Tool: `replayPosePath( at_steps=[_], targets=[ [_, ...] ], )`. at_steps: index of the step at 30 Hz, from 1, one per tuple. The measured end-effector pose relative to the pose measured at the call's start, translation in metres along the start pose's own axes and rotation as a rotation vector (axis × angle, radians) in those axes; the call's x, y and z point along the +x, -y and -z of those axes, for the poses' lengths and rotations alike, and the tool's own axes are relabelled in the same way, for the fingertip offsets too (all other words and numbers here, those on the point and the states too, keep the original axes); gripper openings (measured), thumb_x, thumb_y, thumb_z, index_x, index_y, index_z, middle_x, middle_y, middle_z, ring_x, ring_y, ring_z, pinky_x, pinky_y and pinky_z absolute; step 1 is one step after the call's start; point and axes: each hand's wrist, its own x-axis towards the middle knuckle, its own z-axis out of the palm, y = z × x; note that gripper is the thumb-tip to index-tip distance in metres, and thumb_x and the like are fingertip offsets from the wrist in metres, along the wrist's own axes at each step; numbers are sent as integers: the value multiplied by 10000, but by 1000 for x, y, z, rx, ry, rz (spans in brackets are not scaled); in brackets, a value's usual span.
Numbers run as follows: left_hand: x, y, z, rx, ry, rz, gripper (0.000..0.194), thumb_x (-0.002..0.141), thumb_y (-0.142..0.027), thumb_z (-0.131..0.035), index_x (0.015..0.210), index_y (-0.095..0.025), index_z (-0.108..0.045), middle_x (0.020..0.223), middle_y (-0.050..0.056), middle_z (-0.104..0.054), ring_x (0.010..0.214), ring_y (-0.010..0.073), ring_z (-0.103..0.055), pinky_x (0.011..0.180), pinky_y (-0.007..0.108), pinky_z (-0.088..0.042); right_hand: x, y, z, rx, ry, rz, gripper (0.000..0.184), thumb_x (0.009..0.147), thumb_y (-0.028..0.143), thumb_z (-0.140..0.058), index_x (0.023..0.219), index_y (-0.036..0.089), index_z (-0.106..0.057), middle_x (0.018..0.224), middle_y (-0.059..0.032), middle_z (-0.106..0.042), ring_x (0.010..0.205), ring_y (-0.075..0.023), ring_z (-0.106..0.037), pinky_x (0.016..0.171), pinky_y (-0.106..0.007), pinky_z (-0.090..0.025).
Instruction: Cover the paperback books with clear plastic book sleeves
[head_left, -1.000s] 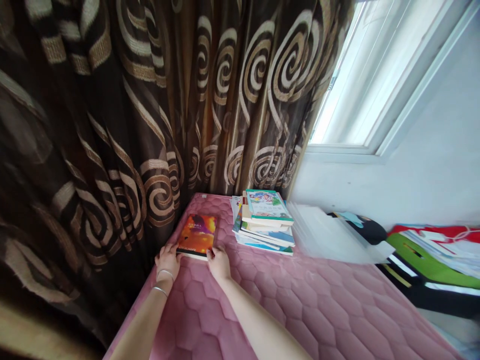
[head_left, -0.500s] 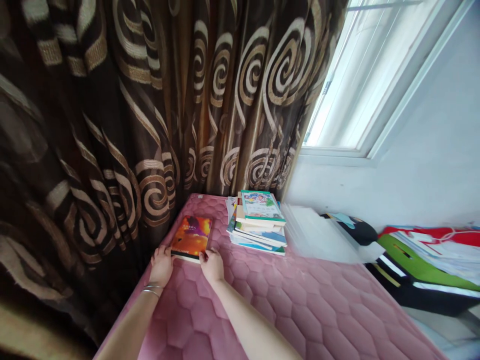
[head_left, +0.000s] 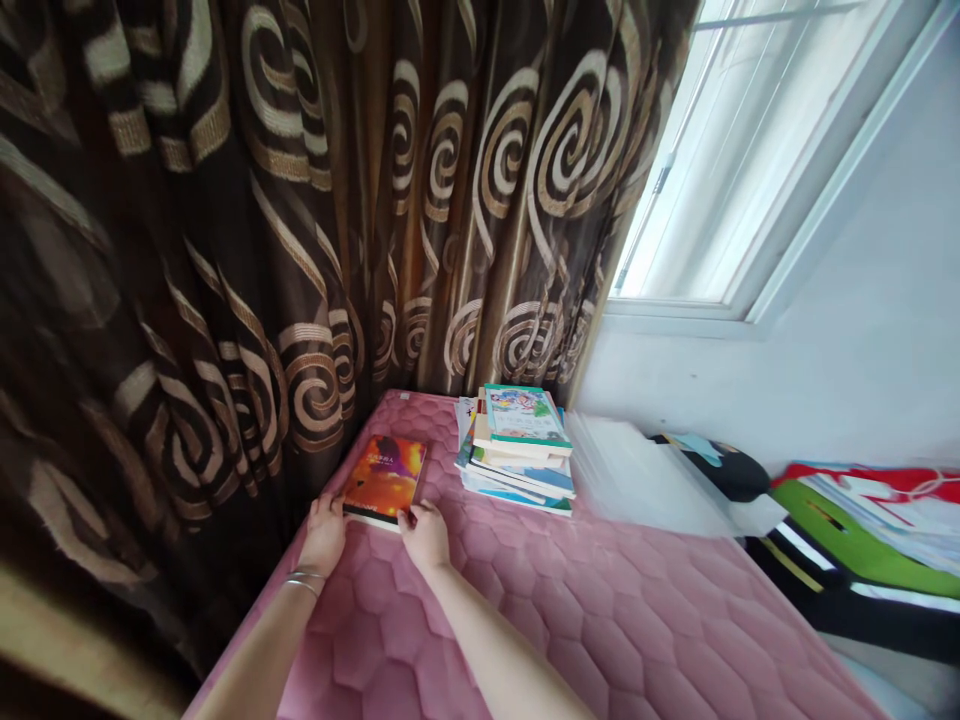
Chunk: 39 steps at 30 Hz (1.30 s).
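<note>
On the left of the pink mattress (head_left: 600, 610), near its edge and the curtain (head_left: 315, 290), the book (head_left: 386, 477) lay with its orange cover up, a person's hands at its two near corners. The right hand (head_left: 425, 535) was curled, thumb and fingers closed on its corner; the left hand (head_left: 325, 532) touched the other, though whether it gripped or merely rested there could not be told. A leftward push might have sent the book over the mattress edge beside the curtain, since little room remained there. With the corners alone held, the cover could have bent or swung open under an uneven pull, and the quilting could have snagged the lower edge. To the right, the stack (head_left: 519, 455) stood unevenly, its layers out of line, so a knock from the right arm might have slid the upper books off towards the plastic sheets (head_left: 641, 478).
</note>
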Motion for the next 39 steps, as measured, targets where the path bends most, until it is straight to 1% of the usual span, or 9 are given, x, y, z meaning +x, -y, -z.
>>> replayPosePath(
  at_steps=[4, 8, 13, 19, 24, 26, 30, 33, 39],
  targets=[
    [-2, -5, 6, 37, -1, 15, 380, 801, -64, -415, 1108, -57, -639, 1085, 182, -629, 1028, 281, -578, 903, 417, -480, -1, 0, 3, -18, 34, 1, 222, 875, 247, -518, 787, 156, -700, 818, -89, -666, 790, -188, -620, 758, -248, -461],
    [-7, -23, 17, 87, -34, 18, 478, 753, -24, -389, 1178, -20, -609, 1223, 222, -583, 1195, 328, -496, 1054, 513, -345, -11, 3, 8, -53, 37, 11, 334, 889, 279, -484, 1140, 114, -631, 1033, -148, -654, 993, -251, -594, 884, -339, -456],
    [-15, -69, 17, 27, 29, -234, 636, 764, -38, -372, 1381, -171, -450, 1453, 111, -435, 1363, 245, -345, 1123, 441, -270, -50, 0, 32, -112, 176, 179, 441, 908, 298, -447, 1311, 134, -521, 1288, -141, -560, 1194, -282, -483, 1027, -425, -373],
    [-26, -107, 5, -7, -39, -114, 581, 804, -28, -310, 1346, -128, -497, 1416, 189, -459, 1318, 303, -414, 1066, 511, -339, -110, -37, 117, -79, 338, 326, 422, 920, 349, -463, 1338, 293, -483, 1408, -20, -481, 1310, -219, -367, 1119, -417, -253],
    [-39, -159, 11, -142, -2, -215, 506, 832, -79, -346, 1287, -129, -561, 1412, 166, -474, 1324, 301, -408, 1068, 495, -353, -134, -81, 196, -15, 377, 301, 262, 878, 256, -515, 1079, 318, -672, 1156, 4, -652, 1068, -171, -565, 984, -314, -393],
    [-46, -188, 17, -243, 64, -297, 458, 883, -192, -369, 1306, -170, -543, 1405, 124, -495, 1309, 265, -434, 1072, 457, -366, -127, -104, 220, -13, 295, 227, 270, 888, 200, -461, 903, 293, -714, 1002, 5, -691, 921, -151, -612, 881, -279, -439],
    [-57, -226, 26, -348, 135, -377, 452, 911, -300, -378, 1339, -231, -505, 1430, 60, -471, 1338, 241, -397, 1106, 486, -314, -90, -161, 258, -54, -69, -21, 232, 862, 186, -467, 836, 219, -694, 848, -27, -684, 789, -155, -626, 750, -250, -466],
    [-60, -231, 28, -340, 117, -365, 454, 891, -289, -409, 1329, -238, -518, 1426, 63, -470, 1341, 263, -390, 1110, 527, -284, -57, -207, 277, -220, -249, -277, 215, 836, 187, -484, 868, 202, -697, 870, -45, -687, 792, -173, -628, 721, -253, -476],
    [-59, -227, 32, -374, 67, -377, 423, 884, -308, -441, 1288, -259, -556, 1386, 57, -522, 1303, 239, -447, 1093, 486, -335, -4, -262, 286, -318, -309, -419, 330, 807, 143, -499, 1079, 89, -677, 1092, -158, -647, 976, -230, -595, 900, -316, -423]
  ],
)
